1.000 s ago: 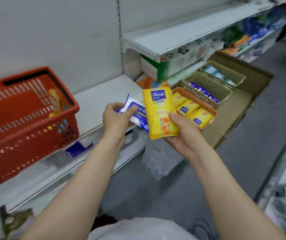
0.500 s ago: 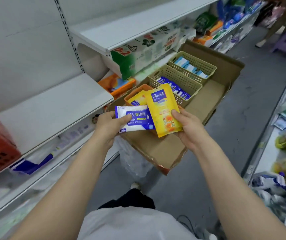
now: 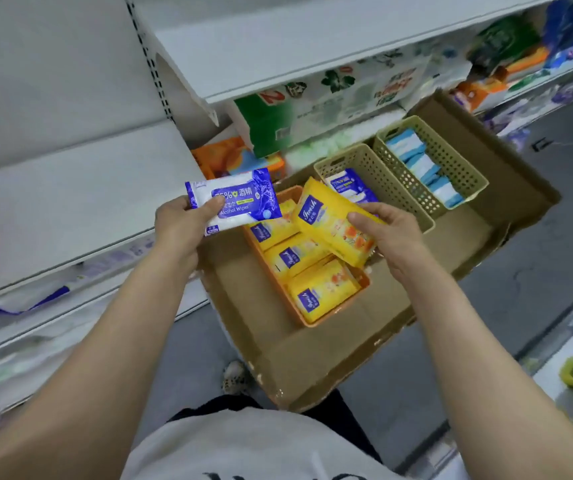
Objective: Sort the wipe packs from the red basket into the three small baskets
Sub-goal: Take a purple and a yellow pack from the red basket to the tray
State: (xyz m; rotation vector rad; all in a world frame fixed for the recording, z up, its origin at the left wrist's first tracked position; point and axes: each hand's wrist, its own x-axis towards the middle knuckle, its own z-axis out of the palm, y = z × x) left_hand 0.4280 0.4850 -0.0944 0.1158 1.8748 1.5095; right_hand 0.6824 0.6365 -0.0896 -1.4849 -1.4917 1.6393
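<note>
I am wearing a white shirt (image 3: 243,445) at the bottom of the frame, and both my bare forearms are reaching up toward the middle. My left hand (image 3: 181,223) is pinching a blue and white wipe pack (image 3: 234,200), thumb curled over its front and the fingers hidden behind it; the label is reading "Alcohol Wipes" under some Chinese characters and a percent figure partly covered by my thumb. My right hand (image 3: 389,233) is gripping a yellow wipe pack (image 3: 337,225) by its lower right edge, thumb on top and fingers curled beneath, and it is hanging tilted over the orange basket (image 3: 304,322). A blue panel on it is carrying a script brand name (too slanted for me to read with certainty).

The orange basket is holding more yellow packs (image 3: 323,292) with the same blue panel, lying in a row. It is sitting in a brown cardboard tray (image 3: 271,348) in the centre. Beyond it, toward the upper right, a beige basket (image 3: 375,168) is holding blue and white packs, and a second beige basket (image 3: 451,157) further on is holding pale blue packs (image 3: 416,161). White shelves (image 3: 70,188) are filling the left and top.
</note>
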